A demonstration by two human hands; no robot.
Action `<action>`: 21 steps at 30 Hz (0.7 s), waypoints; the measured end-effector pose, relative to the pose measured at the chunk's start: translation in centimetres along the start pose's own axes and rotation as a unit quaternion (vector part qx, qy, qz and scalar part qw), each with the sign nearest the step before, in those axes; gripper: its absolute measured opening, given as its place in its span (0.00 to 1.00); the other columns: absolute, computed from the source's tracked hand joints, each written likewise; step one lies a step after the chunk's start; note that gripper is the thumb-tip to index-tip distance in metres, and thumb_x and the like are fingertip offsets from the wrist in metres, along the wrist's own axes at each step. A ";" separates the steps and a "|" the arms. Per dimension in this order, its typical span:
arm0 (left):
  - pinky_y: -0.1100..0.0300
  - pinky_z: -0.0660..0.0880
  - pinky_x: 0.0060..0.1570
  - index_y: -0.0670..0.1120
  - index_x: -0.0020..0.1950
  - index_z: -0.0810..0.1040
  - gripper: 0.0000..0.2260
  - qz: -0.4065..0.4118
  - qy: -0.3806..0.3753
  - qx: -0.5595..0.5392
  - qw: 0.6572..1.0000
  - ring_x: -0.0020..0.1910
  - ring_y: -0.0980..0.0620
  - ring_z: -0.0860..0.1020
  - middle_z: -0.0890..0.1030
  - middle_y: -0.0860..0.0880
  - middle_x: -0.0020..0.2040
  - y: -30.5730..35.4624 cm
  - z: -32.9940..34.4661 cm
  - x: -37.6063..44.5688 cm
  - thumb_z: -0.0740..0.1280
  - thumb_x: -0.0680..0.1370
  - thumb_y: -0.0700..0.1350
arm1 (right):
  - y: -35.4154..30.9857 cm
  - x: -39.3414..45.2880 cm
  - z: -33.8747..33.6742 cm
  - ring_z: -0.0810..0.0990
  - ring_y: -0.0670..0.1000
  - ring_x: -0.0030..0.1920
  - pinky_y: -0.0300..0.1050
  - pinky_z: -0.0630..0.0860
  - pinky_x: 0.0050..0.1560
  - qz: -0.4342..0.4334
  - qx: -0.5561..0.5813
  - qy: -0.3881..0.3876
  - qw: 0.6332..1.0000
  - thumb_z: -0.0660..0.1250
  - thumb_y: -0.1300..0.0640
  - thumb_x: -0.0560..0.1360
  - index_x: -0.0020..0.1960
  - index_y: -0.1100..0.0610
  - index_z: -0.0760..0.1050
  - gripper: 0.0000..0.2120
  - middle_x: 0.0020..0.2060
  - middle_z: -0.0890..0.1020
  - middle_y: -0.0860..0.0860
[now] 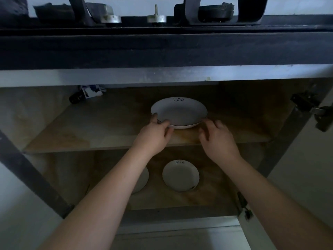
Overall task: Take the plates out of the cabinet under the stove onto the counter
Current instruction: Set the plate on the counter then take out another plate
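Plates, white, we count three. One, marked "Life", upper-shelf plate (179, 111), sits on the cabinet's upper shelf (90, 130). Two on the cabinet floor: a lettered lower plate (180, 175) and a half-hidden plate (143, 178) behind our left forearm. Hands, two. Our left hand (155, 134) pinches the upper-shelf plate's near-left rim. Our right hand (218, 137) hovers at its near-right rim, fingers loosely curled, grasping nothing. Stove knobs (156, 18) above, two.

A home kitchen: stove (162, 20) above a cabinet (126, 139) (plates (180, 112) inside).
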State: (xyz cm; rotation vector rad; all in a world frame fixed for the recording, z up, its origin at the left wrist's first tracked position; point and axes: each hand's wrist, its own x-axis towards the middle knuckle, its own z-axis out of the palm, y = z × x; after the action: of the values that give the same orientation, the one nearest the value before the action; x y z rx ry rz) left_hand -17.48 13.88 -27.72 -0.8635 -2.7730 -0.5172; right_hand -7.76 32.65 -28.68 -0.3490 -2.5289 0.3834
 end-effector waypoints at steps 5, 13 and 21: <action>0.55 0.73 0.48 0.48 0.56 0.82 0.16 0.055 0.095 0.008 0.994 0.55 0.42 0.80 0.71 0.43 0.71 -0.3 -1.3 -1.9 0.57 0.82 0.54 | 0.3 0.0 -0.4 0.77 0.52 0.56 0.40 0.71 0.45 0.076 0.121 0.015 0.990 0.60 0.48 0.79 0.72 0.51 0.64 0.23 0.63 0.74 0.54; 0.59 0.66 0.45 0.50 0.46 0.83 0.20 0.037 0.116 -0.018 0.992 0.54 0.48 0.78 0.74 0.49 0.68 -1.4 -2.3 -3.7 0.55 0.81 0.58 | -0.6 2.7 -1.6 0.79 0.52 0.55 0.49 0.79 0.51 0.244 0.284 -0.066 0.925 0.61 0.48 0.79 0.71 0.50 0.66 0.22 0.63 0.76 0.52; 0.59 0.80 0.35 0.59 0.70 0.69 0.19 -0.238 0.087 -0.528 0.811 0.47 0.59 0.73 0.72 0.50 0.69 -2.0 -3.2 -1.2 0.59 0.80 0.60 | -2.3 4.0 -2.5 0.77 0.59 0.58 0.49 0.77 0.54 0.313 0.313 -0.123 0.888 0.64 0.58 0.78 0.66 0.62 0.71 0.17 0.62 0.76 0.61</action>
State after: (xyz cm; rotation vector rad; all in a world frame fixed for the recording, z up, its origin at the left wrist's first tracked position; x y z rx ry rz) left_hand -17.47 10.50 -25.66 -0.1559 -2.3396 -2.1974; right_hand -10.03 32.29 -23.92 -0.8915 -2.2855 1.5263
